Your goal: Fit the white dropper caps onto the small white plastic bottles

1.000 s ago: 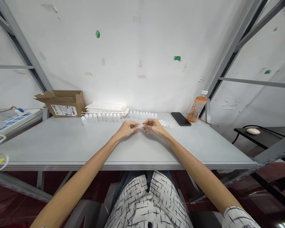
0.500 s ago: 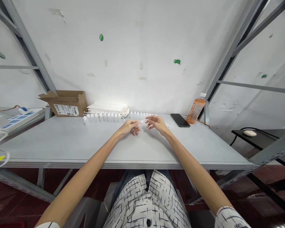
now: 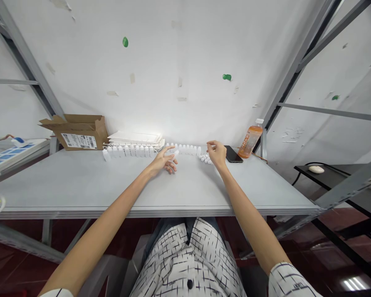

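Well, from where I stand, it looks like a piece-by-piece handling step at the table. The left hand has a small white bottle held between its fingers, raised off the tabletop and tilted, with the lower fingers loosely curled beneath. The right hand is well apart from it, bent at the wrist beside a pile of small white pieces, near the phone. Its fingers are curled, but they're too small from here for me to tell whether the tips are apart or pinching something.

I'd judge this to be the picking part of the job, one hand minding the bottle while the other sees to the pieces. That calls for a light, exact pinch on the right and a steady left. Behind, a left-hand row of bottles stands before some papers, and a back row of bottles stands near the wall.
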Motion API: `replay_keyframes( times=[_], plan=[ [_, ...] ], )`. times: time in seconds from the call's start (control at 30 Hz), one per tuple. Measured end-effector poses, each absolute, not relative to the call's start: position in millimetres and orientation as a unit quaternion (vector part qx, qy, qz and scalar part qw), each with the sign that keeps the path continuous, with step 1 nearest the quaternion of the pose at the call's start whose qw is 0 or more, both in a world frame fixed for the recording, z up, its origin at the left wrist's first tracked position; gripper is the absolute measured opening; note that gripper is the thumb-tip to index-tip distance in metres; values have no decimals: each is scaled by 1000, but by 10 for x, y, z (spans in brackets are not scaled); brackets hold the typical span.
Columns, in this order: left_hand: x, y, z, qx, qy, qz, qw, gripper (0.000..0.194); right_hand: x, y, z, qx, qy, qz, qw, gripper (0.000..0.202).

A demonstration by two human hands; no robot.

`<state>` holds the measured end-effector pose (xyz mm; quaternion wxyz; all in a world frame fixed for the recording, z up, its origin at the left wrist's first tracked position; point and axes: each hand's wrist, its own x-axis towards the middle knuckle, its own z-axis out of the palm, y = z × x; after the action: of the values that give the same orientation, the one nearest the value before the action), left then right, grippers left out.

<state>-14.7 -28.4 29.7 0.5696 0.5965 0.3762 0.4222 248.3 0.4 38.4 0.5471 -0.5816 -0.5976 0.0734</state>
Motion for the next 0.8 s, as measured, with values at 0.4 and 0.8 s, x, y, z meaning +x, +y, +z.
replay_keyframes(
  times=[0.4,0.8],
  plan=[
    [-136,-269,276,596,392,399,576,52,2690,10,369,-702,-629,25,332,18],
    [-128,-328,336,619,386,368,576,41,2623,68,210,-633,-726,-35,267,22]
  ],
)
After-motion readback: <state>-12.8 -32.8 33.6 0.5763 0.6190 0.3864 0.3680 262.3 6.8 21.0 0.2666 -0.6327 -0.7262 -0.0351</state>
